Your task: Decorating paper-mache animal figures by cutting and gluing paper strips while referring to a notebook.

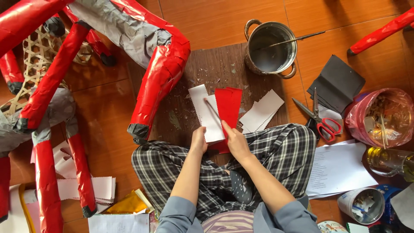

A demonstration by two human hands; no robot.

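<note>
Both hands, left (199, 141) and right (235, 140), grip paper strips (217, 114); the steel pot (271, 47) holds a stick (297, 39).

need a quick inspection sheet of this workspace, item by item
surface: dark wooden board on an orange tiled floor, flecked with paper scraps.
job's things: white paper strip and red paper strip side by side, thin stick lying across the white one.
clutter: metal pot, red-handled scissors, black sheets, pink-lined tub, printed sheets.
grippers: left hand grips the white strip; right hand rests on the red strip.
cables: nothing seen.
surroundings: red and grey paper-covered frame over woven bamboo.
</note>
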